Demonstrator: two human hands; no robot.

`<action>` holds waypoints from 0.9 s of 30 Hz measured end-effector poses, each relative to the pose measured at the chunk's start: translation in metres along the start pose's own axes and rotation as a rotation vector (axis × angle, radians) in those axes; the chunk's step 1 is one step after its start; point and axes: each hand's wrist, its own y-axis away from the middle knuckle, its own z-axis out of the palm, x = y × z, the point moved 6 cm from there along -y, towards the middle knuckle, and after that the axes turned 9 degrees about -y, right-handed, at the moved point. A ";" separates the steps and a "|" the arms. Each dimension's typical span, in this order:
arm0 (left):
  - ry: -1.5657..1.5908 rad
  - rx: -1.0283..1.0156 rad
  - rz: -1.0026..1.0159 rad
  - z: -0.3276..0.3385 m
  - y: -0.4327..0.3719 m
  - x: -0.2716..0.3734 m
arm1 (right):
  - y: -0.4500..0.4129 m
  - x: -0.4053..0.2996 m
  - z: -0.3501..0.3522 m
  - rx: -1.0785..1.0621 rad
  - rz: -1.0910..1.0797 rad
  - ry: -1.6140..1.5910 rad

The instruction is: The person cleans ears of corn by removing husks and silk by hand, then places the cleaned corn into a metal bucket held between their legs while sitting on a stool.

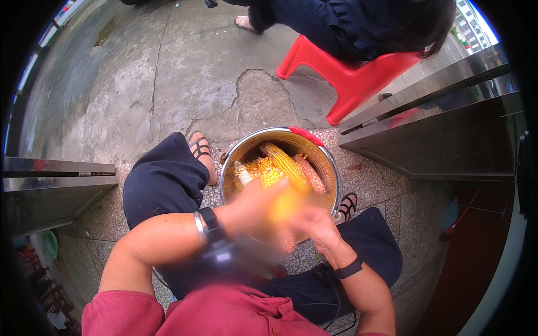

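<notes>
A round metal bucket (333,168) with a red handle grip (307,135) stands between my feet. Inside it lie an ear of yellow corn (286,163), a reddish bare cob (309,173), a pale cob (242,173) and loose kernels (259,164). Above the bucket's near side, my left hand (248,203) is closed around a yellow corn ear (286,203), blurred by motion. My right hand (316,227) is at the near end of that ear, fingers bent against it. The ear's lower end, reddish and stripped of kernels, points towards me.
A person (336,25) in dark clothes sits on a red plastic stool (349,80) beyond the bucket at the upper right. Metal door panels (424,122) stand at the right and left. Cables hang near my lap. The concrete floor (197,71) ahead is cracked.
</notes>
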 end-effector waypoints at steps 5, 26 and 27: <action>-0.002 0.002 0.002 0.000 0.001 0.000 | 0.001 -0.003 0.002 -0.003 0.000 0.000; -0.001 0.017 0.016 -0.003 -0.002 -0.004 | -0.001 -0.001 0.001 -0.023 -0.024 0.006; 0.000 0.019 0.018 -0.004 -0.002 -0.004 | -0.001 -0.002 0.002 -0.030 -0.028 0.004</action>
